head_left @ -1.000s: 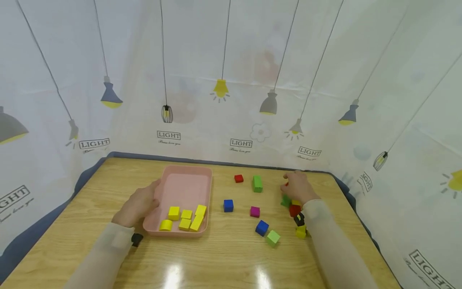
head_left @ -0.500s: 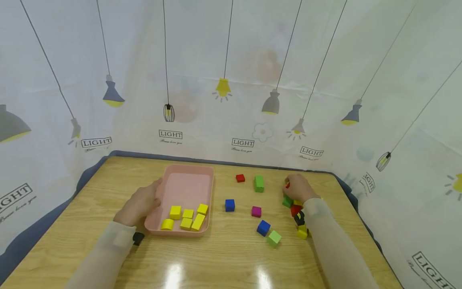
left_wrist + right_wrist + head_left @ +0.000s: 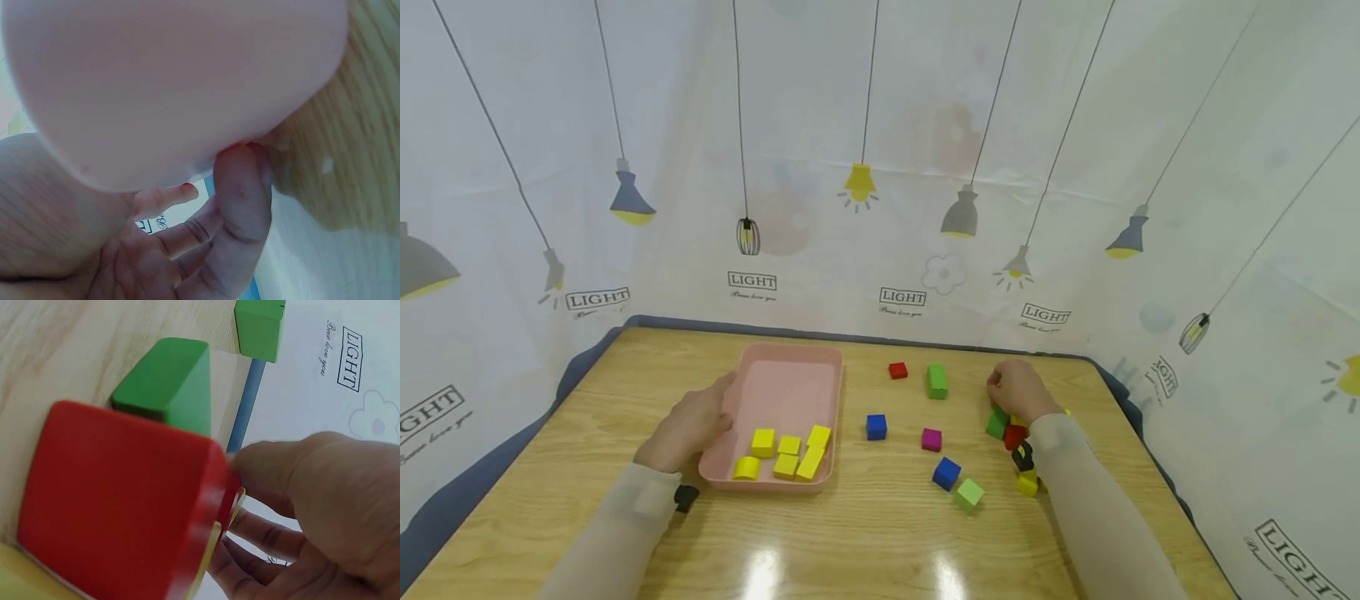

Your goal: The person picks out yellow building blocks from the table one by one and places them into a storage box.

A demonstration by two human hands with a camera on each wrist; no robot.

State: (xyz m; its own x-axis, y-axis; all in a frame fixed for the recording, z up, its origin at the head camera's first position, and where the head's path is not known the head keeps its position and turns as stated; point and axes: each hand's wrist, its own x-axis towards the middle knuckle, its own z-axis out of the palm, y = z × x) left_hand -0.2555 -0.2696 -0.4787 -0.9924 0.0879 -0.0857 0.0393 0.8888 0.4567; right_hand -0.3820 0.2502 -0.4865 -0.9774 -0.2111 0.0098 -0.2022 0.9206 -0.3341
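My left hand (image 3: 688, 423) grips the left side of the pink tray (image 3: 786, 350), thumb at the rim. In the left wrist view, a bent finger (image 3: 242, 200) meets the underside of the tray. Several yellow blocks (image 3: 787, 466) lie at the tray's near end. My right hand (image 3: 1021, 390) is at the far end of a row of coloured blocks, thumb and fingers pinching a red block (image 3: 230, 499), mostly hidden. Beside it are a dark green block (image 3: 997, 423) and another red block (image 3: 1015, 437), large in the right wrist view.
Between tray and right hand stand blue blocks (image 3: 876, 427), a magenta block (image 3: 932, 439), a pale green block (image 3: 969, 494), a green block (image 3: 937, 382) and a small red block (image 3: 898, 371). Black (image 3: 1022, 456) and yellow blocks (image 3: 1027, 482) lie by the right sleeve.
My right hand has turned and drawn slightly nearer. The red block at its fingertips, seen earlier, is now hidden from the head view. My left hand stays on the tray.
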